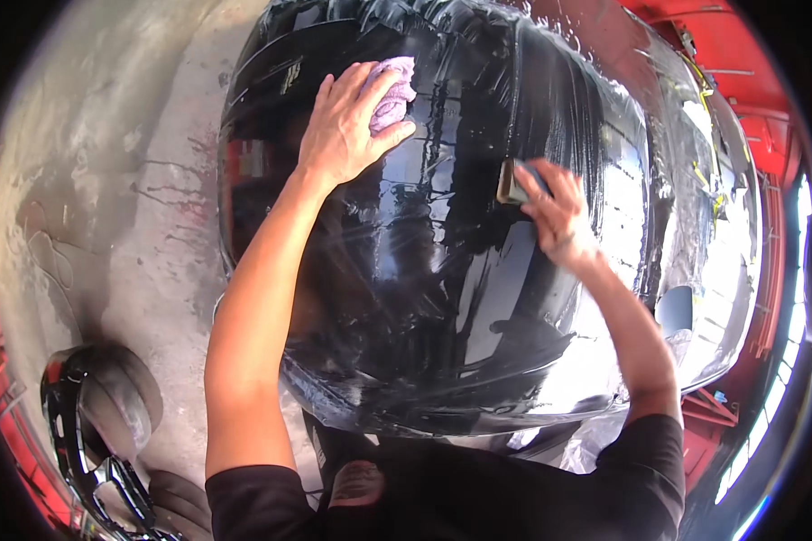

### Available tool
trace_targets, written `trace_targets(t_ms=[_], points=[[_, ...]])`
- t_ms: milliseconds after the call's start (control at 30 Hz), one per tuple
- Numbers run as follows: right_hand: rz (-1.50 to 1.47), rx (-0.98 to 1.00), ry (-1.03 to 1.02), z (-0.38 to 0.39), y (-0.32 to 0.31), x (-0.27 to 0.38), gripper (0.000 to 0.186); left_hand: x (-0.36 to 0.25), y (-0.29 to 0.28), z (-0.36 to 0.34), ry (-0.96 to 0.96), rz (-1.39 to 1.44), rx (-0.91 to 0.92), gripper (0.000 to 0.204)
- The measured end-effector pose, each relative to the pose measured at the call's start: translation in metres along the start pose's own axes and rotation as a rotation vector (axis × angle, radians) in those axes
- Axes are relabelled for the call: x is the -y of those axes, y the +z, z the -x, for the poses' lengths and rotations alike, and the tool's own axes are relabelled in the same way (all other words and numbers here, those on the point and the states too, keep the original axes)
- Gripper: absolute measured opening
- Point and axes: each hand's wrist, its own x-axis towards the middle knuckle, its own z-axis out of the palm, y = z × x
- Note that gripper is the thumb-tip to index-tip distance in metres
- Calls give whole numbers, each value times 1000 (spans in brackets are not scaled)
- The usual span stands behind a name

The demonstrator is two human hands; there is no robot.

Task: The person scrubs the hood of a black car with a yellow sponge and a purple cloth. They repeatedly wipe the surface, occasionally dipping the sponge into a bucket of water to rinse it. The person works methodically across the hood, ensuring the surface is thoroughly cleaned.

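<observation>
A glossy black car panel (pixel 406 298), streaked with a wet film, curves across the middle of the view. My left hand (pixel 341 126) is on its far left part, with the fingers and thumb around a bunched pale purple cloth (pixel 393 95). Right of the middle, my right hand (pixel 559 209) grips a small hand-sized block (pixel 514 183) with a light edge, flat side against the panel. That hand is slightly smeared by motion, and its fingers partly cover the block.
Concrete floor (pixel 167 117) lies to the left, with dark splashes. At the lower left are black car parts (pixel 108 424). Clear plastic film (pixel 695 234) covers the panel's right side, with yellow-green tape near it. Red metal structures (pixel 722 54) stand beyond on the right.
</observation>
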Motion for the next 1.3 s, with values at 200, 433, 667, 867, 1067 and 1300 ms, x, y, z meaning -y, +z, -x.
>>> trace_targets(t_ms=[200,433,667,867,1067,1300], points=[[300,-303,305,-202,32,-188,46,-8,13,-21,85,46,-24,74],[62,-123,58,-52,17,-20,62,9,-1,3,-3,20,-21,74],[314,-282,186,-180,27,-256,36,-11,14,-22,84,118,-37,75],[113,-203,49,-134,49,-90,51,8,-7,3,-5,0,-43,74],[218,-79,-215,-48,-2,-95,67,0,-1,-6,45,-20,-50,74],[281,-278,215,-155,43,-190,34,7,8,-6,34,42,-16,76]])
